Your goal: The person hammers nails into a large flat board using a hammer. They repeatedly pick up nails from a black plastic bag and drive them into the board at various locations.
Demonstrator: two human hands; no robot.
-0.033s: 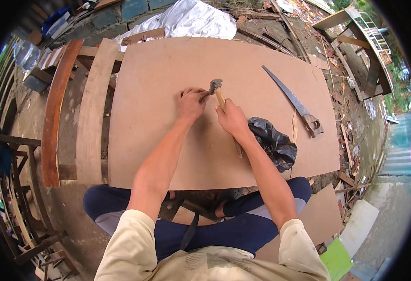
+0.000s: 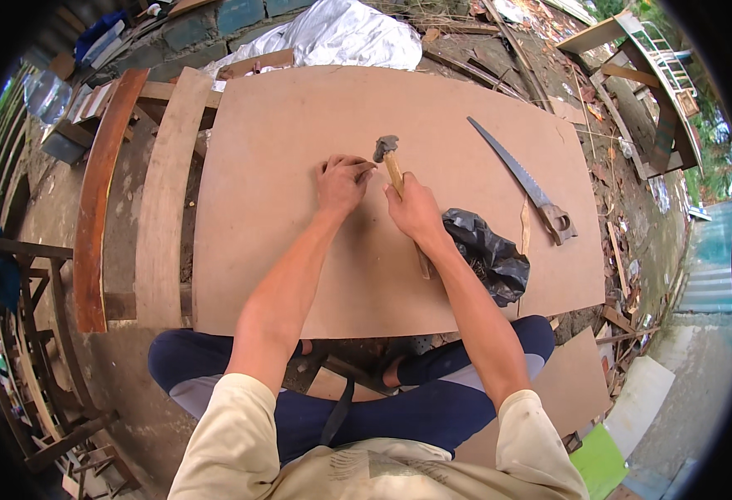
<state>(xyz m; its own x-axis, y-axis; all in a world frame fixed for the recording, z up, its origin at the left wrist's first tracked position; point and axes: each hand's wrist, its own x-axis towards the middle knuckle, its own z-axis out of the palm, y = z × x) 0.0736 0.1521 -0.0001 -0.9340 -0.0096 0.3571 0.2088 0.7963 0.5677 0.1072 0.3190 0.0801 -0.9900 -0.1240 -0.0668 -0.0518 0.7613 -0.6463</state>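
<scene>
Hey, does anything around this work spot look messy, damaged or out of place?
Wood scraps lie strewn past the right edge of the brown board, so the surroundings look untidy. On the board, the black plastic bag is crumpled and the handsaw lies loose at a slant, but nothing there looks visibly damaged.

Soft daylight casts faint shadows on the large flat tan board [image 2: 282, 108], mid-frame; the crumpled silvery-white sheet [image 2: 357, 37], upper centre, shines brightly. Fisheye distortion bows edges toward black corners.

An outdoor woodworking yard: hammer [image 2: 394, 169], handsaw [image 2: 518, 175] at right, planks [image 2: 162, 200] at left, wood scraps [image 2: 516, 54] littering ground [image 2: 670, 229] beyond.
</scene>
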